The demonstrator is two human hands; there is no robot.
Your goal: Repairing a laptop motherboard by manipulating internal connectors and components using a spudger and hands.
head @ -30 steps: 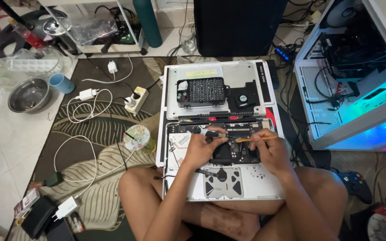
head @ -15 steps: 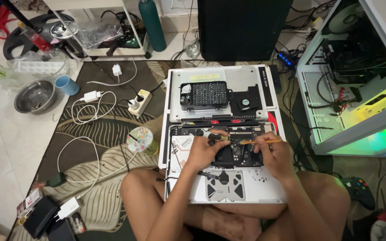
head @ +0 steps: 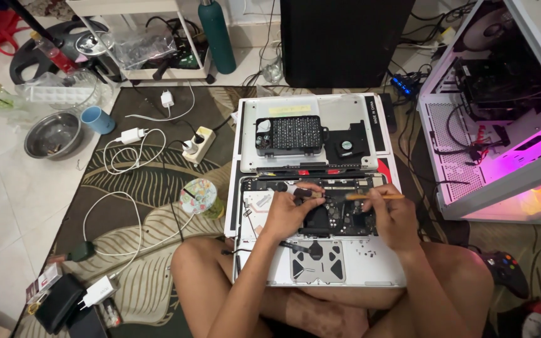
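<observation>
An opened silver laptop [head: 377, 266] lies bottom-up on my lap, its circuit board [head: 339, 216] exposed. My left hand [head: 289, 213] rests on the board's left half, fingers curled around a small black part near the top edge. My right hand [head: 392, 216] grips a thin wooden-handled brush [head: 374, 196] that points left across the board. Beyond the laptop lies its removed silver bottom cover [head: 345, 109], carrying a black screwdriver bit case [head: 290, 134] and a black fan [head: 347, 145].
A lit white computer case [head: 502, 125] stands at right, a black tower [head: 339, 40] at the back. On the patterned rug at left lie a power strip [head: 198, 144], white chargers and cables, and a round tape roll [head: 198, 195]. A game controller [head: 508, 269] sits by my right knee.
Both hands stay on the board; the brush in my right hand shifts slightly over it. The computer case lighting turns from green-yellow to pink.
</observation>
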